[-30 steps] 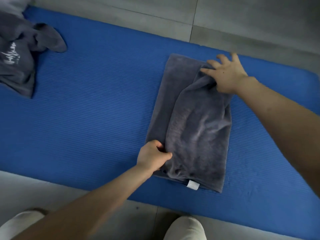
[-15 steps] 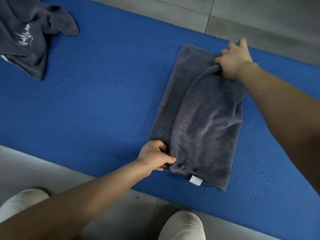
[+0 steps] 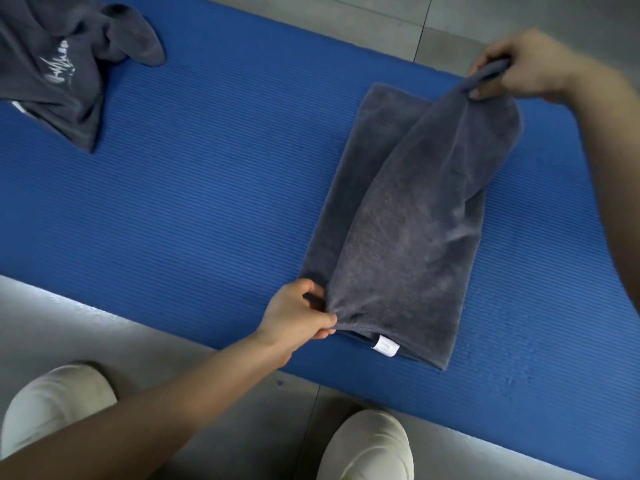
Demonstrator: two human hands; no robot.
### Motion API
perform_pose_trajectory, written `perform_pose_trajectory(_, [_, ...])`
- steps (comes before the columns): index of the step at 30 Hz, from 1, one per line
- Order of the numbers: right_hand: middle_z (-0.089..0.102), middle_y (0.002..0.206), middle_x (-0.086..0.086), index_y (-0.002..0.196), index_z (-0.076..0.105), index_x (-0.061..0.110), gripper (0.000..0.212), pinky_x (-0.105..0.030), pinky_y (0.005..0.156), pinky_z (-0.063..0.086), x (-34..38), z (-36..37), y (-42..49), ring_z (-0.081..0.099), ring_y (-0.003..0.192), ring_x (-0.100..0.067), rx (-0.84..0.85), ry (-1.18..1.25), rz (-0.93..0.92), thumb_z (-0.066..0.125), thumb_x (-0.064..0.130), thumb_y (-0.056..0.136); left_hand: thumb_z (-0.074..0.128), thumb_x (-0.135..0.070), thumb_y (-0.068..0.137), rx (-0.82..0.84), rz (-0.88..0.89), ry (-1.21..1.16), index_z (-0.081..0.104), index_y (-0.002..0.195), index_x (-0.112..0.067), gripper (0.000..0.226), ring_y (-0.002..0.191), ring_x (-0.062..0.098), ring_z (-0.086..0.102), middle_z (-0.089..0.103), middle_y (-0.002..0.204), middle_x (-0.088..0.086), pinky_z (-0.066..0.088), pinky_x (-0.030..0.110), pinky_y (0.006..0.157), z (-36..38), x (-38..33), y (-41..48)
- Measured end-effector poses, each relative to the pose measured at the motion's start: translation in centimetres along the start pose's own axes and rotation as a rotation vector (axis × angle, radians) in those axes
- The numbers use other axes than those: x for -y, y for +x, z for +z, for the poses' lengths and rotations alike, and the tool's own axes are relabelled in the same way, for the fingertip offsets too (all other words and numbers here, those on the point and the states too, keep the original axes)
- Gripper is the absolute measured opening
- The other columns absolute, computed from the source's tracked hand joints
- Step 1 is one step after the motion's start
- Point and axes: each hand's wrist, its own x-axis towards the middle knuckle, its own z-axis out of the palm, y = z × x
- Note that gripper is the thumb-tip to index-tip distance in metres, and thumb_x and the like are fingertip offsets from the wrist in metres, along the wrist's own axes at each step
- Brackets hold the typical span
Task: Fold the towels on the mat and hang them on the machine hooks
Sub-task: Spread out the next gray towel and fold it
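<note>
Between the curled fingers [image 3: 485,64] of the right hand [image 3: 530,67], the far corner of the grey towel's [image 3: 408,244] top layer is pinched and held above the blue mat [image 3: 207,185]. Its near corner is clamped by the left hand [image 3: 294,313] low at the mat's near edge. This fold is judged half made; a crumpled grey towel [image 3: 59,71] at the far left lies unfolded, and no hooks are seen, so all hanging remains.
</note>
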Motion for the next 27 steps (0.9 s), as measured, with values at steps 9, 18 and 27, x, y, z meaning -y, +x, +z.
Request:
perform_pose_trajectory(9, [0.048, 0.137, -0.014, 0.140, 0.038, 0.024, 0.063, -0.050, 0.105, 0.026, 2.8, 7.7, 5.8, 0.042, 0.126, -0.035, -0.043, -0.391, 0.090, 0.066, 0.034, 0.084, 0.063, -0.001, 0.075, -0.187, -0.069, 0.115, 0.057, 0.092, -0.014, 0.023, 0.061, 0.018, 0.063, 0.068, 0.072, 0.008, 0.056, 0.038, 0.065, -1.9, 1.5, 1.5])
perform_pose_trajectory(18, [0.043, 0.135, -0.024, 0.140, 0.029, 0.007, 0.066, -0.052, 0.096, 0.037, -5.5, 10.2, -2.4, 0.042, 0.123, -0.043, -0.311, -0.066, 0.574, 0.059, 0.038, 0.089, 0.065, -0.036, 0.080, -0.239, 0.102, 0.466, 0.043, 0.092, -0.016, 0.032, 0.070, 0.008, 0.055, 0.056, 0.079, -0.008, 0.038, 0.020, 0.052, -0.6, 1.5, 2.7])
perform_pose_trajectory(27, [0.066, 0.112, -0.012, 0.132, 0.044, 0.012, 0.057, -0.035, 0.088, 0.044, -4.9, 13.7, -10.0, 0.058, 0.109, -0.030, -0.455, 0.376, 0.779, 0.065, 0.018, 0.080, 0.065, -0.010, 0.065, -0.300, 0.212, 0.829, 0.060, 0.073, -0.027, 0.020, 0.084, 0.024, 0.062, 0.065, 0.079, 0.000, 0.044, 0.027, 0.066, -10.2, -2.1, 6.4])
